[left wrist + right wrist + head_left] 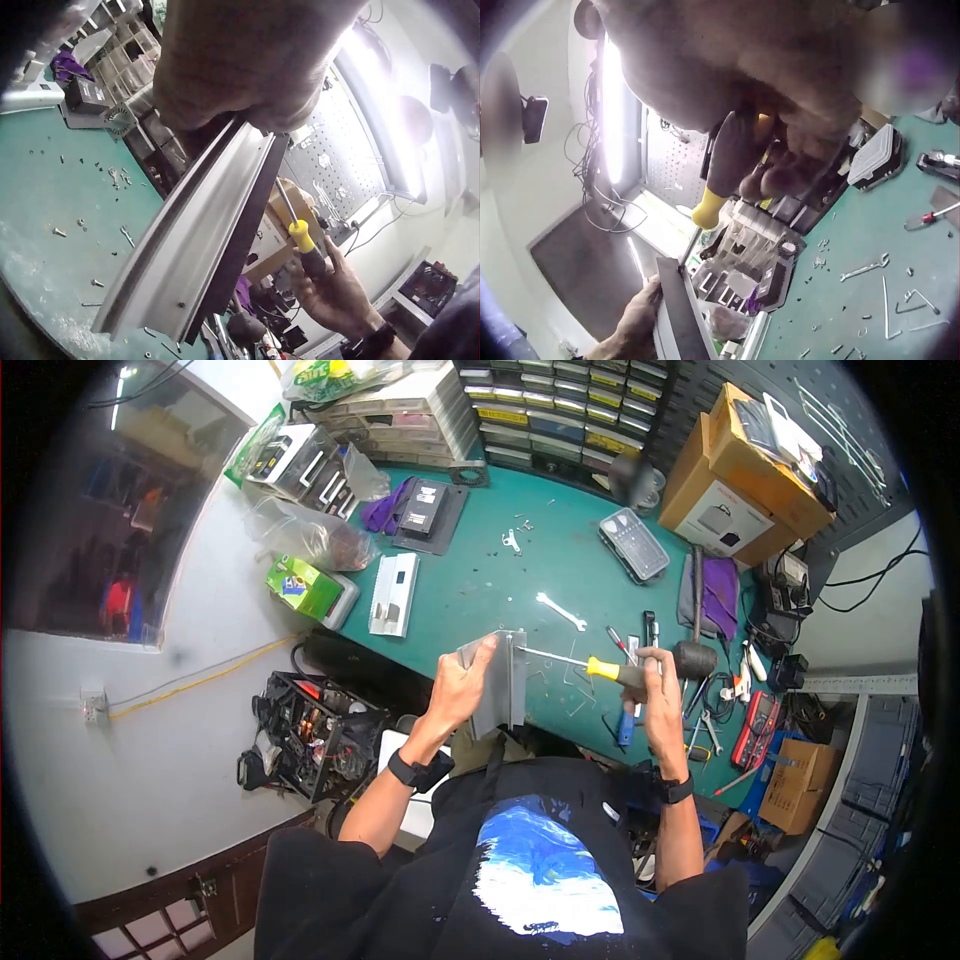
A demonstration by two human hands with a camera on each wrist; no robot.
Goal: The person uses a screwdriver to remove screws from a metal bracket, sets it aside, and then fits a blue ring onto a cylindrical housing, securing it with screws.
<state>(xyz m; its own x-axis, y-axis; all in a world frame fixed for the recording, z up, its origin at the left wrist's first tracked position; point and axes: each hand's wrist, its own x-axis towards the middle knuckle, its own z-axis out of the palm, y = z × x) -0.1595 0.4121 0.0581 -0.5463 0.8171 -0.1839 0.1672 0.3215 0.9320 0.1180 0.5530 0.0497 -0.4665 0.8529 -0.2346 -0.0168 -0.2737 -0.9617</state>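
Observation:
In the head view my left hand (460, 688) grips a grey aluminium profile (517, 695) near its upper end, holding it tilted above the bench's front edge. Long grooves run along the profile (199, 232) in the left wrist view, with a small dark hole near its lower end. My right hand (658, 705) has its fingers curled round the grey-and-yellow handle of a screwdriver (604, 668). The shaft points left, its tip right at the side of the profile near the left fingers. From the right wrist, the screwdriver (709, 208) meets the profile's dark face close to one end.
On the green bench (455, 595) lie an open-end wrench (561, 612), hex keys (580, 690) and loose screws. A rubber mallet (694, 658), red multimeter (755, 730) and blue-handled tool (626, 725) are to the right. Another silver profile (394, 595) lies left; a clear-lidded case (634, 545) sits behind.

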